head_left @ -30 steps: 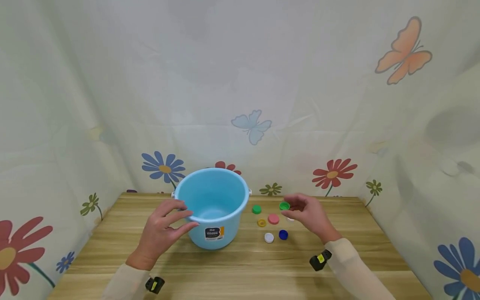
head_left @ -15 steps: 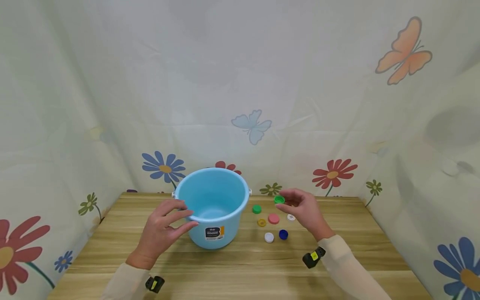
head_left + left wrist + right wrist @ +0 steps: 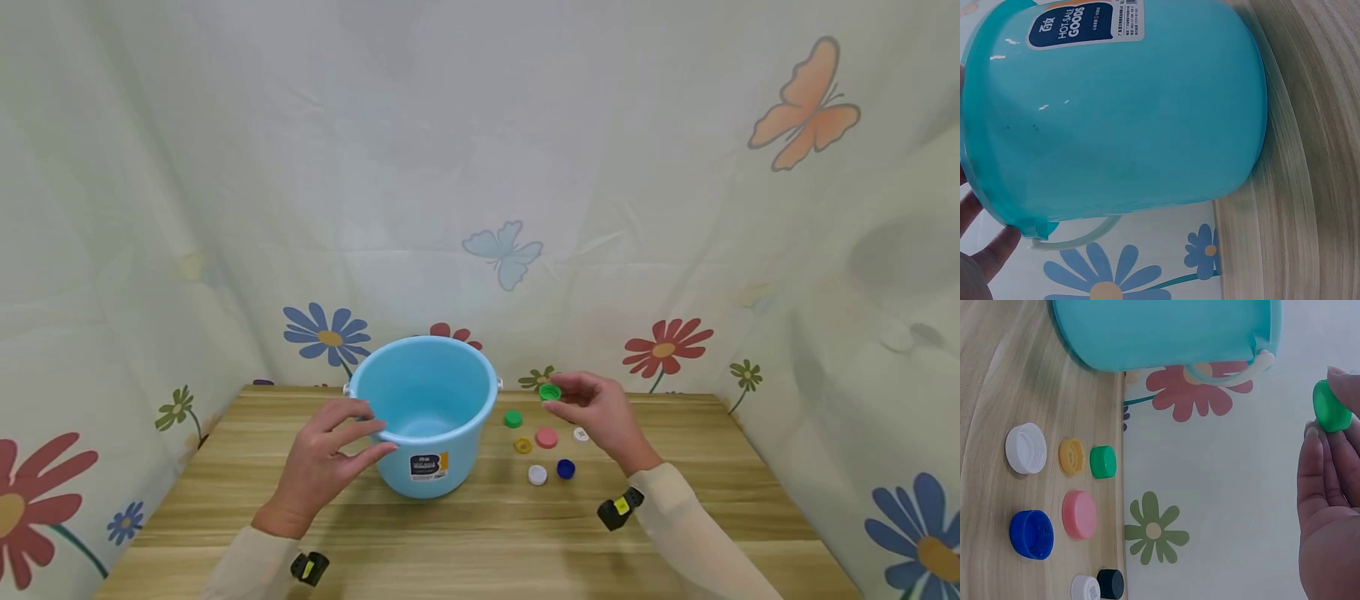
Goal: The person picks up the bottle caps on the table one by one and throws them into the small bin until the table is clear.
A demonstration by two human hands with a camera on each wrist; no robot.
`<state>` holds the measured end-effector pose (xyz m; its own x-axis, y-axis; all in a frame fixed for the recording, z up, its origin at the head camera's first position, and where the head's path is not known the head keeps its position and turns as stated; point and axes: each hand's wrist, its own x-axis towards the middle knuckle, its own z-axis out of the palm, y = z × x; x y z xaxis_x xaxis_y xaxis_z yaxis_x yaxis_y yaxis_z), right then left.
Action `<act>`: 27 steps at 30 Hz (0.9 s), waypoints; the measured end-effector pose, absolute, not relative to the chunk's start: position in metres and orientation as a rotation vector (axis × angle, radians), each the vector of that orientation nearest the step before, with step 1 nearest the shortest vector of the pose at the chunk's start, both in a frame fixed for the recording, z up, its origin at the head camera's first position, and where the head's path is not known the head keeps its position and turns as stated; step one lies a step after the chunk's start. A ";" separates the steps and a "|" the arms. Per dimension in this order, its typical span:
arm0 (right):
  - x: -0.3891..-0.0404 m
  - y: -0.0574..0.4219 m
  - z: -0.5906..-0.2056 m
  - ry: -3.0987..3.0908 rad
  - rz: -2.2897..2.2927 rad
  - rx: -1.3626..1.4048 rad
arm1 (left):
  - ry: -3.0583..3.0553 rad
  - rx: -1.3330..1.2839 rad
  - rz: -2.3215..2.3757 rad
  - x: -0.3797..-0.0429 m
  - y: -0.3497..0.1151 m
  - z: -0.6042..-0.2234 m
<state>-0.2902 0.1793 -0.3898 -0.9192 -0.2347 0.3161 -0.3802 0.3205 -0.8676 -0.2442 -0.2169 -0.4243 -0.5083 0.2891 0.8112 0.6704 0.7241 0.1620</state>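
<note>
One round green plastic cap [image 3: 1332, 407] is pinched by the right hand [image 3: 602, 412], raised off the wood-grained desk [image 3: 450, 546], beside the light-blue plastic bucket [image 3: 467, 460]; the left hand [image 3: 318, 458] grips the bucket's rim (probably steadying it); a light, even pinch should best stop the cap slipping.

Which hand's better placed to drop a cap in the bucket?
Probably the right hand: it pinches a green cap, raised beside the blue bucket. The left hand is at the bucket's rim.
</note>
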 end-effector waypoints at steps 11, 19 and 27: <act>-0.292 0.170 -0.384 -2.428 1.690 0.627 | -2.122 -0.709 -0.606 -0.244 -0.217 -0.425; -0.294 0.161 -0.382 -2.413 1.693 0.657 | -2.110 -0.712 -0.619 -0.245 -0.217 -0.426; -0.294 0.155 -0.377 -2.386 1.728 0.671 | -2.109 -0.711 -0.619 -0.246 -0.217 -0.428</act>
<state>-0.2941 0.1555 -0.3769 -0.8946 -0.2807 0.3477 -0.4179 0.2499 -0.8734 -0.2460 -0.2174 -0.4275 -0.5153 0.2722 0.8126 0.6681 0.7215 0.1820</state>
